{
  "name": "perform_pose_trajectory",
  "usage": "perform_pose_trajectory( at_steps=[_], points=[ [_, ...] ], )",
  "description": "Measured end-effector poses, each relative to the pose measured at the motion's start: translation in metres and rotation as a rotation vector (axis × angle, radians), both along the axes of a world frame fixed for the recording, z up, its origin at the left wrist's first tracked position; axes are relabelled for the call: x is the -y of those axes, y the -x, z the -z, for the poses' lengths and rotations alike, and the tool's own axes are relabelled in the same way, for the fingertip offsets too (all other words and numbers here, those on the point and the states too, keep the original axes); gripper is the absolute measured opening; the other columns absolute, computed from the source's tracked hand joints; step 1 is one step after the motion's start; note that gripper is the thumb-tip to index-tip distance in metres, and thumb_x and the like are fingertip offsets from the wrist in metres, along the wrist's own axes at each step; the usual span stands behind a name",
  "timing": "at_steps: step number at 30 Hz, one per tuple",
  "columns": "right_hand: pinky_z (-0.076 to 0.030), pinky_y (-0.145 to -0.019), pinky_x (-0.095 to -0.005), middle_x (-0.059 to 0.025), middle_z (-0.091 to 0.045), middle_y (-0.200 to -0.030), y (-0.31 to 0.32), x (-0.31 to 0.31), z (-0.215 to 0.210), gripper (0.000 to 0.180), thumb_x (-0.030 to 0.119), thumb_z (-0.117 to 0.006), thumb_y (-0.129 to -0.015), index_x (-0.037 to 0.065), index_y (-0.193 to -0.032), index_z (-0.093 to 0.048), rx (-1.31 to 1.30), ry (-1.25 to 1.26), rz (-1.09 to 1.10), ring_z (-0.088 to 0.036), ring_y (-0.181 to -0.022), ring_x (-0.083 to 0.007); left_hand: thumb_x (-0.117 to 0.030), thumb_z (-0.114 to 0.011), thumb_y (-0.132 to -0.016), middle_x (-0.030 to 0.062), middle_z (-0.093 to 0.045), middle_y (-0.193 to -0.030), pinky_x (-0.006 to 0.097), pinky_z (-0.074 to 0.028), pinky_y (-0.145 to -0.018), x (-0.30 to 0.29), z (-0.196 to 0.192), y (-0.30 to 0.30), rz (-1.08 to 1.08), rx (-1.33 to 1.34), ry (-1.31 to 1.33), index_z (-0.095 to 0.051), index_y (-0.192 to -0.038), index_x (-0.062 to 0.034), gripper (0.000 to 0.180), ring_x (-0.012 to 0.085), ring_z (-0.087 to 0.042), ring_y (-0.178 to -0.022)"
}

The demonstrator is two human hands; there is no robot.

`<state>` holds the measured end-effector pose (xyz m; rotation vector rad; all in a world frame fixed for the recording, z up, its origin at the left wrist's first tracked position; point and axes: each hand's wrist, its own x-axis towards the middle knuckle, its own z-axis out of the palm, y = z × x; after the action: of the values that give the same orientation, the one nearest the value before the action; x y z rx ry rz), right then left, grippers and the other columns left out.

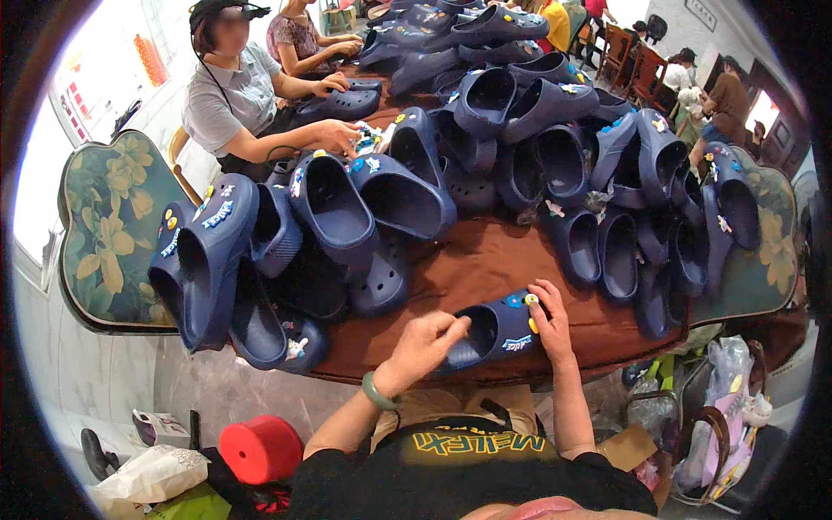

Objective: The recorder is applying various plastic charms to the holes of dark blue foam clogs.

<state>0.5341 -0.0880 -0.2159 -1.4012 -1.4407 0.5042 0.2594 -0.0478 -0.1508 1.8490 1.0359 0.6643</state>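
A dark blue clog (494, 334) lies on the brown tabletop (485, 260) near its front edge. My left hand (426, 340) grips the clog's heel opening, fingers curled over the rim. My right hand (548, 321) rests on the clog's toe, fingertips pressing a small yellow charm (530, 301) into its top. A blue charm (515, 301) and a blue-and-white charm (516, 344) sit on the same clog. A green bangle (376, 393) circles my left wrist.
Several dark blue clogs with charms are heaped across the table (520, 130) and at left (217, 251). A person in a grey shirt (230, 100) works at the far left, others behind. A floral chair (113, 225), a red stool (260, 448) and bags (719, 416) stand around.
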Motion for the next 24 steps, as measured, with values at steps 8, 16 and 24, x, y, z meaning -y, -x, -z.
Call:
perform_pose_trajectory(
  at_steps=[8, 16, 24],
  points=[
    [-0.036, -0.100, -0.0359, -0.0095, -0.052, -0.116, 0.016, 0.019, -0.015, 0.033, 0.014, -0.072, -0.077, 0.007, -0.109, -0.067, 0.081, 0.123, -0.043, -0.046, -0.114, -0.0260, -0.030, -0.055, -0.099, 0.0072, -0.055, -0.126, 0.030, -0.042, -0.098, 0.021, 0.020, -0.045, 0.286, 0.424, 0.533, -0.044, -0.133, 0.0017, 0.048, 0.0145, -0.052, -0.112],
    [-0.040, -0.100, -0.0339, -0.0099, -0.058, -0.116, 0.006, 0.011, -0.029, 0.029, 0.011, -0.069, -0.080, 0.004, -0.108, -0.067, -0.064, 0.172, -0.291, -0.055, -0.111, -0.0245, -0.027, -0.059, -0.098, 0.0013, -0.062, -0.111, 0.027, -0.047, -0.088, -0.001, 0.028, -0.053, 0.366, 0.430, 0.593, -0.054, -0.125, -0.0007, 0.038, 0.0091, -0.057, -0.099],
    [-0.049, -0.082, -0.0341, -0.0139, -0.067, -0.096, 0.018, 0.002, -0.011, 0.021, 0.014, -0.050, -0.097, -0.001, -0.096, -0.065, 0.014, 0.140, 0.003, -0.064, -0.091, -0.0263, -0.023, -0.057, -0.098, -0.0003, -0.064, -0.104, 0.027, -0.048, -0.083, -0.002, 0.045, -0.050, 0.358, 0.404, 0.670, -0.060, -0.117, 0.0008, 0.031, 0.0091, -0.057, -0.094]
  ],
)
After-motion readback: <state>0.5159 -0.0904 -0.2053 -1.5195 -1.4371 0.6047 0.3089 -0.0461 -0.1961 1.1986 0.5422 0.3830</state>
